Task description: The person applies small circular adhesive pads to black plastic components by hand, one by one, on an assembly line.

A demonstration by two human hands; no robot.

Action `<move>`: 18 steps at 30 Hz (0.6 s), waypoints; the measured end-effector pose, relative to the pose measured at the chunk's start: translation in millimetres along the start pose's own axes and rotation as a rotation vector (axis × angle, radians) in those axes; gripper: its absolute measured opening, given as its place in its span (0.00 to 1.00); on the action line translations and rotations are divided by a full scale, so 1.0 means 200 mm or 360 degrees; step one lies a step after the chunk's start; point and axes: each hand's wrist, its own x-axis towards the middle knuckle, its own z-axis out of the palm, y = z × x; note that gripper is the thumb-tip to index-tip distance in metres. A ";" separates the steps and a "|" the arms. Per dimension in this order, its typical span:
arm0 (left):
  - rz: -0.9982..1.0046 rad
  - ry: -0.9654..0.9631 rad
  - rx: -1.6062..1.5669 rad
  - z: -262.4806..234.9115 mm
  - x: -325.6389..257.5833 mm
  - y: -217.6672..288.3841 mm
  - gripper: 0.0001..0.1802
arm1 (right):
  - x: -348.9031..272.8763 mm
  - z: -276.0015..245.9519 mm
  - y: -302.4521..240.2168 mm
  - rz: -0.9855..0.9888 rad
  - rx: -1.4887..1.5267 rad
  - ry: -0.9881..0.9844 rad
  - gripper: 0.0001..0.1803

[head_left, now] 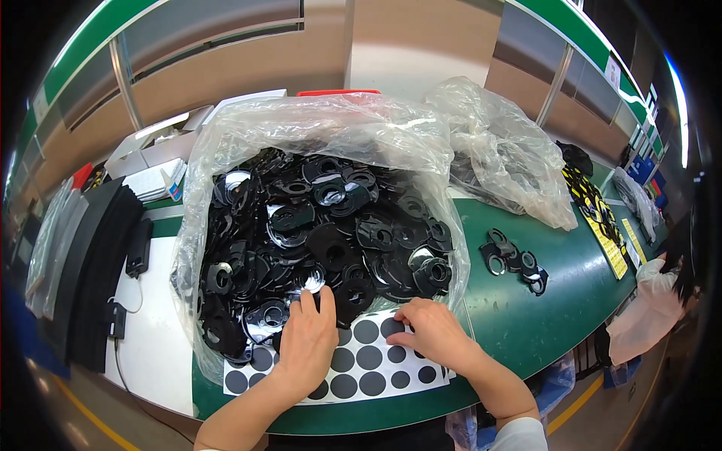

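A big clear plastic bag point(226, 143) lies open on the green table point(526, 323), full of flat black plastic parts point(331, 233) with round holes. In front of it lies a white sheet point(368, 361) carrying several round dark grey stickers. My left hand point(307, 340) rests at the near edge of the pile, its fingertips closed on one black part point(304, 297). My right hand point(432, 331) lies palm down on the sheet's right side, fingers curled on the stickers; whether it pinches one is hidden.
A few loose black parts point(515, 259) lie on the table right of the bag. A second crumpled clear bag point(504, 150) sits behind them. Black strips point(98, 263) and white boxes point(158, 161) are at the left. Another person in white point(654, 308) stands at far right.
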 end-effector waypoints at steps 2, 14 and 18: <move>-0.0030 -0.0128 -0.0092 -0.01 0.01 -0.01 0.34 | 0.01 0.00 0.02 0.0011 -0.0002 -0.0033 0.18; -0.0129 -0.0392 -0.2579 -0.01 0.04 0.09 0.27 | 0.10 -0.02 0.08 0.0033 0.0130 -0.0375 0.22; -0.0734 -0.0814 -0.3485 0.11 0.03 0.09 0.25 | 0.06 -0.01 0.07 0.0018 0.0118 -0.0339 0.22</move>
